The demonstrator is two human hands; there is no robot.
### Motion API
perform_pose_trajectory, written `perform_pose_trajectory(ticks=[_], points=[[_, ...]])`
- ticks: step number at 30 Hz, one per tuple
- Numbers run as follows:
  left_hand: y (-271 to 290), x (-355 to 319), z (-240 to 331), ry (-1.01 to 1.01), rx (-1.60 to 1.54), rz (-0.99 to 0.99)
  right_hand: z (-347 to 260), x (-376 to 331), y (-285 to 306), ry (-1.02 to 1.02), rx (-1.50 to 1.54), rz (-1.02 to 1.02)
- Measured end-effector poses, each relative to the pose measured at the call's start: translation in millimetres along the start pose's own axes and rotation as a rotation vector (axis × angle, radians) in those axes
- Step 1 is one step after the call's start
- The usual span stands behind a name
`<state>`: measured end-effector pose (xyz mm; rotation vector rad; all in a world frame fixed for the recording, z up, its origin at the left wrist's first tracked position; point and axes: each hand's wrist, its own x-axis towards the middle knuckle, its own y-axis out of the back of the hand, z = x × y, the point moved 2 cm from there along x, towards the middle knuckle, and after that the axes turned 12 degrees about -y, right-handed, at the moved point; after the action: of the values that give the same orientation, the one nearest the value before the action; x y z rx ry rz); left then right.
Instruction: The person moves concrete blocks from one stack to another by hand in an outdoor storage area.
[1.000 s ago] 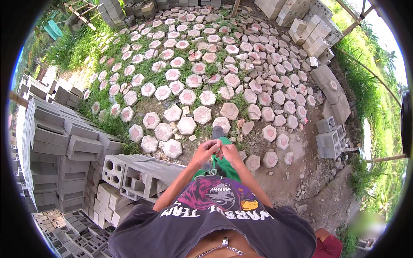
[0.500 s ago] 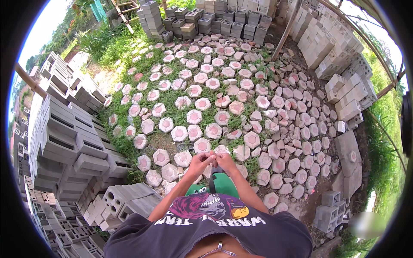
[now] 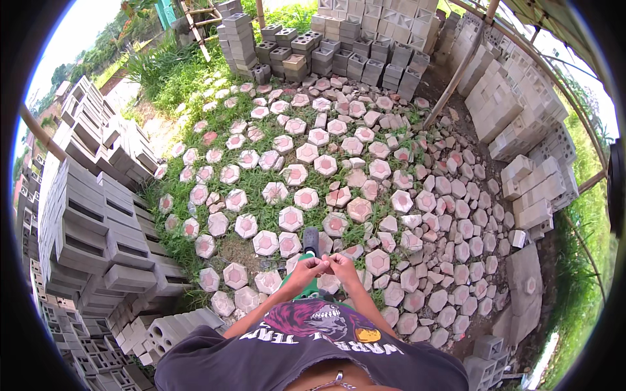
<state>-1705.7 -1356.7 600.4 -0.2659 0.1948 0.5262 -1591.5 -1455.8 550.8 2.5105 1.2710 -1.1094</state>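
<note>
My left hand (image 3: 310, 269) and my right hand (image 3: 341, 268) meet in front of my body, fingertips pinched together. Whatever sits between the fingers, if anything, is too small to make out. Below them are my green shorts (image 3: 306, 289) and one dark grey shoe (image 3: 311, 240), set forward among the pavers. Hexagonal concrete pavers with pinkish centres, such as this one (image 3: 290, 219), lie spread over grass and soil near the hands. None of them is touched by either hand.
Hollow grey blocks are stacked at left (image 3: 88, 212), along the back (image 3: 355, 62) and at right (image 3: 538, 186). A wooden post (image 3: 464, 62) rises at the back right. Broken paver pieces (image 3: 424, 231) cover ground to the right, near a concrete slab (image 3: 523, 287).
The view has shifted forward, and the pavers and block stacks sit differently in it. My shoe now shows beyond my hands. Both hands stay pinched together, slightly lower in the picture.
</note>
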Motion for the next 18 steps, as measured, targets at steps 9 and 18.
perform_pose_trajectory(ticks=[9,18], points=[[62,253,60,-0.077,-0.110,-0.063,-188,149,41,0.206,-0.065,0.202],[104,390,123,-0.036,-0.105,0.009,-287,258,51,0.109,-0.031,0.265]])
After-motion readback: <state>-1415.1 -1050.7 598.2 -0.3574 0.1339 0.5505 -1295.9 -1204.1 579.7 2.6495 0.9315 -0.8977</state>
